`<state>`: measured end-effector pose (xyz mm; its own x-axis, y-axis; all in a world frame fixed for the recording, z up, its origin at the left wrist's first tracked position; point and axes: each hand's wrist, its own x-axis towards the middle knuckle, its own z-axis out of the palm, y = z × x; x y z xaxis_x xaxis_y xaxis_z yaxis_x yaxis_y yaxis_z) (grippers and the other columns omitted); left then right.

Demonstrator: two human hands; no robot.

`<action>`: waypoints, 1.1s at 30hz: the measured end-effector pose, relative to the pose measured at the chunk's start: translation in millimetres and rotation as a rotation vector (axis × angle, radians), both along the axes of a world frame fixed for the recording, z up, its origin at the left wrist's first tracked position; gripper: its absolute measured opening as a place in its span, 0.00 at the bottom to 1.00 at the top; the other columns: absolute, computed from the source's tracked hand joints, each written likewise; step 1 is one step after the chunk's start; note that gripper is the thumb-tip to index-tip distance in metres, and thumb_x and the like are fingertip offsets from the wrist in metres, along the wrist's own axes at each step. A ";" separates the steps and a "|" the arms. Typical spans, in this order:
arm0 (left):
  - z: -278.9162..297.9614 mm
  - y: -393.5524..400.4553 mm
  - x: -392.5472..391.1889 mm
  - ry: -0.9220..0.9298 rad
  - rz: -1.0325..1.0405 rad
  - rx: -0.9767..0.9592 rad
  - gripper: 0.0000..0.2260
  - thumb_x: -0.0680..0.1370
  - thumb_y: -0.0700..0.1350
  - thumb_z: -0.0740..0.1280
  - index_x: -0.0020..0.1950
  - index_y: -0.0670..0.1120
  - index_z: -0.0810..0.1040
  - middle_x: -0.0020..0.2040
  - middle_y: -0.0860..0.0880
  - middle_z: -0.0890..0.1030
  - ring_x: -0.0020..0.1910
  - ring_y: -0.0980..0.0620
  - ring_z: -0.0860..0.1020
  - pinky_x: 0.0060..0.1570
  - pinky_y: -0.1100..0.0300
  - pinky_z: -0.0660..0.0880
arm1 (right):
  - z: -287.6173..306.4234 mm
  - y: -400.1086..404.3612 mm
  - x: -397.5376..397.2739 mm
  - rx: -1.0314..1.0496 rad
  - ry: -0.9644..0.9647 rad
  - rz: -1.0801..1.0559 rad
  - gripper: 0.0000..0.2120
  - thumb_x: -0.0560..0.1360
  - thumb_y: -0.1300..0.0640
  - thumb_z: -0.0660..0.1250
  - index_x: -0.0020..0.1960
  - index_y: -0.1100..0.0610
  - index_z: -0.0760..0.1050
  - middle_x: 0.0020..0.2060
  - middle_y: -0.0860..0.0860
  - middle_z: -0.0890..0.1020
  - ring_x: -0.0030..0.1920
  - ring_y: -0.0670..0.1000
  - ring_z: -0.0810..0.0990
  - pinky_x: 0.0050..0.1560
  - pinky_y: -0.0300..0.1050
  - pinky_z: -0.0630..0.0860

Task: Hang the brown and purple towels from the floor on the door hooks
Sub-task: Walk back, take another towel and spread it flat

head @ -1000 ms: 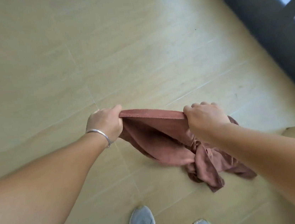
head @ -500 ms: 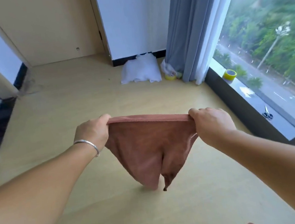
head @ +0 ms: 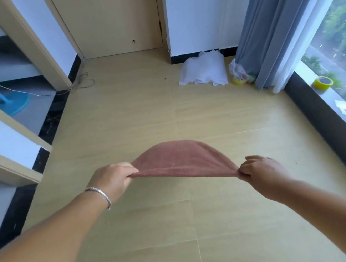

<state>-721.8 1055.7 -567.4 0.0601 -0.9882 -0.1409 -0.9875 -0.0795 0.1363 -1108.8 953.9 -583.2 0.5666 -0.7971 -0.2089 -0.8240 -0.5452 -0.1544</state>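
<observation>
The brown towel [head: 182, 161] is stretched in the air between both hands, well above the floor, and billows up and away from me in a dome. My left hand [head: 113, 181], with a silver bracelet on the wrist, pinches its left corner. My right hand [head: 257, 170] pinches its right corner. A wooden door [head: 110, 18] stands at the far wall; only its lower part shows and no hooks are in view. No purple towel is in view.
A white cloth [head: 202, 70] lies on the floor by the far wall, next to a grey curtain [head: 263, 24]. Yellow tape rolls sit by the curtain [head: 239, 81] and on the window sill [head: 323, 83]. A doorway with a blue fan base [head: 15, 103] opens at left.
My hands have spread further apart, pulling the towel's edge taut. The towel hung down half a second ago and now swings up and forward. My view has lifted from the floor towards the door.
</observation>
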 end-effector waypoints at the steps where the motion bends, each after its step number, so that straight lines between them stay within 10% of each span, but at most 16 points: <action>1: -18.0 19.0 -3.4 0.027 -0.014 0.050 0.13 0.78 0.42 0.63 0.57 0.58 0.81 0.55 0.63 0.79 0.55 0.57 0.77 0.47 0.62 0.71 | -18.6 13.2 -5.2 0.029 0.019 0.028 0.12 0.81 0.48 0.59 0.53 0.48 0.80 0.53 0.40 0.82 0.68 0.48 0.71 0.65 0.44 0.68; 11: -198.2 181.6 -58.1 0.073 -0.081 0.440 0.14 0.81 0.47 0.59 0.62 0.60 0.77 0.60 0.65 0.76 0.63 0.62 0.70 0.57 0.64 0.69 | -195.1 156.0 -64.1 0.306 0.189 0.149 0.14 0.80 0.47 0.56 0.57 0.48 0.78 0.55 0.41 0.80 0.67 0.47 0.70 0.63 0.42 0.69; 19: -303.0 254.8 -88.9 0.121 -0.025 0.700 0.10 0.81 0.53 0.59 0.56 0.56 0.78 0.52 0.56 0.80 0.53 0.53 0.77 0.46 0.59 0.69 | -281.5 232.6 -86.7 0.517 0.346 0.116 0.12 0.80 0.48 0.57 0.53 0.49 0.78 0.48 0.48 0.81 0.57 0.51 0.76 0.52 0.46 0.70; 33: -435.0 92.2 -38.0 0.517 0.563 0.153 0.07 0.75 0.42 0.70 0.44 0.55 0.80 0.42 0.53 0.83 0.44 0.51 0.81 0.45 0.60 0.73 | -406.4 60.8 -6.7 0.387 -0.089 -0.586 0.04 0.74 0.52 0.68 0.47 0.48 0.81 0.43 0.52 0.84 0.40 0.53 0.77 0.39 0.43 0.71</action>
